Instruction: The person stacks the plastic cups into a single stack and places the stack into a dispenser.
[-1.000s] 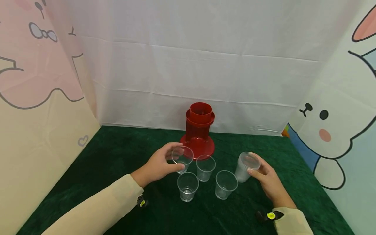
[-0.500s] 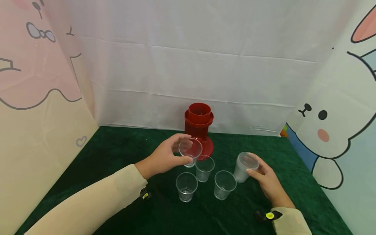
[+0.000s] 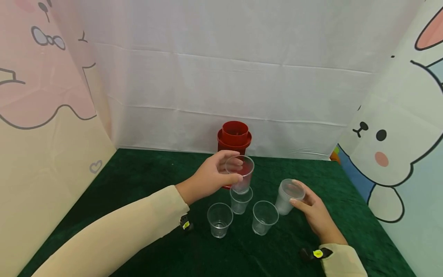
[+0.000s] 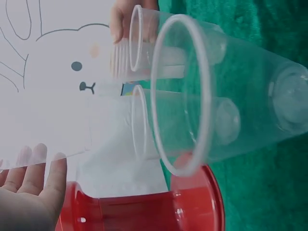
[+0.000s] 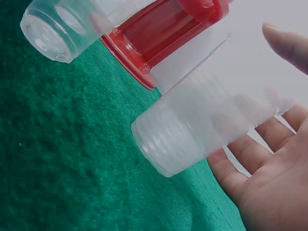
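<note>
My left hand (image 3: 211, 175) holds a clear plastic cup (image 3: 246, 181) between thumb and fingers, raised above and behind the back cup (image 3: 239, 206) in the head view. Two more clear cups stand upright nearer me, a front left cup (image 3: 220, 227) and a front right cup (image 3: 263, 225). At the right, my right hand (image 3: 320, 217) grips a stack of nested clear cups (image 3: 286, 201), its ridged rims showing; the right wrist view shows the same stack (image 5: 178, 130) with fingers around its upper part. In the left wrist view the held cup is barely visible beside the fingertips (image 4: 57, 175).
Behind the cups stands a red plastic holder (image 3: 235, 142) with a round base, partly hidden by the left hand and its cup. Dark green cloth (image 3: 155, 169) covers the table. White and cartoon-printed fabric walls (image 3: 207, 84) enclose the back and sides.
My left hand has lifted its cup from beside the back cup and carried it right and away, now over that cup. The right hand and its stack have stayed in place.
</note>
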A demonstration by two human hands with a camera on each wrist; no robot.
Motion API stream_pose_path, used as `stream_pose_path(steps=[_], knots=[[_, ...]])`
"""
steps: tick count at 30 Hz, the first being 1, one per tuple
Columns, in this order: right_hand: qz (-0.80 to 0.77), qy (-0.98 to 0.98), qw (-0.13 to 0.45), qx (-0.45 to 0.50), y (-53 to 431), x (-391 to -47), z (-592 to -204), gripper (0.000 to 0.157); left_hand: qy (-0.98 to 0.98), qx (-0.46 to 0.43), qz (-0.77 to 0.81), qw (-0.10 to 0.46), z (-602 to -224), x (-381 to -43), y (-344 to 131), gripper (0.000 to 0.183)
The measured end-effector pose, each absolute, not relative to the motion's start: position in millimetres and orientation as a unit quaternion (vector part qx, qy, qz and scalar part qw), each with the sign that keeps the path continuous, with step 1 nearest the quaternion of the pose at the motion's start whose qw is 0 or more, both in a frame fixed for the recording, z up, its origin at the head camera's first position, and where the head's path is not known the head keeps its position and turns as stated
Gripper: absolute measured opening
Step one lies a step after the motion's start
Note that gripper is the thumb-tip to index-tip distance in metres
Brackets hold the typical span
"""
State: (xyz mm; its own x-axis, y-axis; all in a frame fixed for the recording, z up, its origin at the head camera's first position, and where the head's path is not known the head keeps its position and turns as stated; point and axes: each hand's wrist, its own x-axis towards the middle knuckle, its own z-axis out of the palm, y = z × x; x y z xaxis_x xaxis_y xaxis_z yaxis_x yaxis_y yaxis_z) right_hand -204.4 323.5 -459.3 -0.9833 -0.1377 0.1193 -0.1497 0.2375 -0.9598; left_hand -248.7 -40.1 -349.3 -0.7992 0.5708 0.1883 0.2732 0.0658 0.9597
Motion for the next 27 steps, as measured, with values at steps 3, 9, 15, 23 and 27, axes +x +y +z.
stream_pose_path(steps=[3,9,15,23,27], knots=[[0.61,-0.787,0.004,0.091,323.0,-204.6,-459.0,0.056,0.716,0.292,0.622,0.121,-346.7,-251.2,-33.0,0.064],[0.611,-0.787,0.004,0.088,322.8,-204.1,-458.6,0.057,0.717,0.288,0.625,0.113,-342.8,-258.5,-17.0,0.062],[0.611,-0.787,0.003,0.085,322.9,-202.4,-459.3,0.058,0.725,0.283,0.619,0.106,-341.9,-269.0,-2.3,0.064],[0.614,-0.785,0.003,0.085,323.4,-201.7,-459.8,0.057,0.725,0.289,0.615,0.108,-338.0,-270.8,16.1,0.065],[0.613,-0.786,0.0,0.081,323.2,-201.1,-459.0,0.057,0.726,0.288,0.615,0.111,-335.1,-269.1,23.5,0.064]])
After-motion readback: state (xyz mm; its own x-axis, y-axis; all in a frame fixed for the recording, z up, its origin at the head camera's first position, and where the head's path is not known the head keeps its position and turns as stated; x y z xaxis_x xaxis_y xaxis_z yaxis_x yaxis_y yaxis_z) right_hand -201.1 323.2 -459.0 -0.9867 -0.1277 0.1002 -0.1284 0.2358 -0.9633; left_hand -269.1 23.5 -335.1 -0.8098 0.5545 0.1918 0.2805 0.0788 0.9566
